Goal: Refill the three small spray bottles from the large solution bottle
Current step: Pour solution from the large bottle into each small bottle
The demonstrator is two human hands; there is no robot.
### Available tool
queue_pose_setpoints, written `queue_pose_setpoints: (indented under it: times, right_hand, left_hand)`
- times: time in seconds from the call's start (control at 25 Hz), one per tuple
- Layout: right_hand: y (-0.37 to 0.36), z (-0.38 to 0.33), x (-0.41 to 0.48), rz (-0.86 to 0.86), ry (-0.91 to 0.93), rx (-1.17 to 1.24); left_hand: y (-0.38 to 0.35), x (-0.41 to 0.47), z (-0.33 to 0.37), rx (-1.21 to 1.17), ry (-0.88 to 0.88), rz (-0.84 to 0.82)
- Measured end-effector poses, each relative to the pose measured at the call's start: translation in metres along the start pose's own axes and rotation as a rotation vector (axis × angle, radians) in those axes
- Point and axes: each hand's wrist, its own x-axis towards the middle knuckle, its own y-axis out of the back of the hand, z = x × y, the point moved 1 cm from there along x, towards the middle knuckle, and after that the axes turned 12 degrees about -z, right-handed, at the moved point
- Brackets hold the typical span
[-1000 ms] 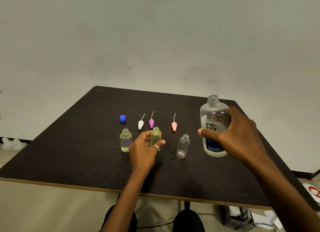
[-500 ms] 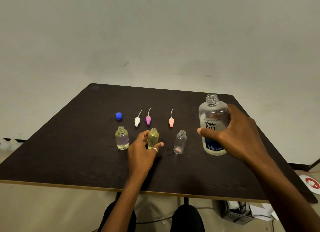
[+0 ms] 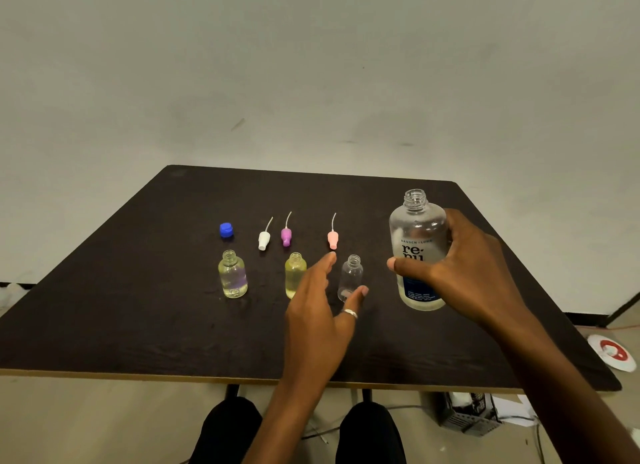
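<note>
**Large bottle in the right hand's grip**

Stands upright and uncapped at the right of the table, with fingers curled round its body. Hovers the left hand with fingers spread, holding nothing, between the yellow small bottle and the empty small bottle; cannot tell whether it touches either. Further left, a third small bottle, part-filled. Behind, three spray tops and a blue cap lying in a row.

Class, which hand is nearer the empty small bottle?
Left. The left hand hovers beside the empty small bottle, thumb at its base; the right hand grips the large solution bottle further right.
</note>
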Motion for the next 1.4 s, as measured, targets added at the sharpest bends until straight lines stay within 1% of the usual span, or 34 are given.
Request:
queue_pose_setpoints:
  times: [0.12,0.28,0.44,0.56,0.68,0.84,0.92,1.08,1.4]
  right_hand:
    - [0.000,0.002,0.000,0.000,0.003,-0.002]
    - [-0.002,0.002,0.001,-0.005,0.010,0.013]
    - [-0.004,0.003,0.002,-0.002,0.006,0.016]
    - [-0.006,0.005,0.003,-0.011,-0.001,0.013]
    - [-0.008,0.006,0.003,-0.016,0.002,-0.007]
    - [-0.011,0.005,0.003,-0.020,0.033,-0.055]
    - [-0.013,0.003,0.002,-0.008,0.053,-0.119]
    - [-0.016,-0.002,0.000,0.017,0.102,-0.255]
    - [-0.018,-0.012,-0.005,0.048,0.148,-0.436]
  left_hand:
    - [-0.014,0.014,-0.006,-0.058,0.071,-0.086]
    - [-0.025,0.029,-0.021,-0.141,0.224,-0.175]
    - [-0.037,0.035,-0.035,-0.152,0.306,-0.215]
    - [-0.039,0.035,-0.037,-0.151,0.302,-0.155]
    - [-0.027,0.034,-0.023,-0.180,0.269,-0.095]
    - [0.005,0.034,0.007,-0.182,0.148,-0.011]
    - [0.021,0.032,0.017,-0.193,0.112,0.015]
    - [0.041,0.024,0.029,-0.201,0.115,0.017]
    - [0.044,0.015,0.030,-0.231,0.140,0.002]
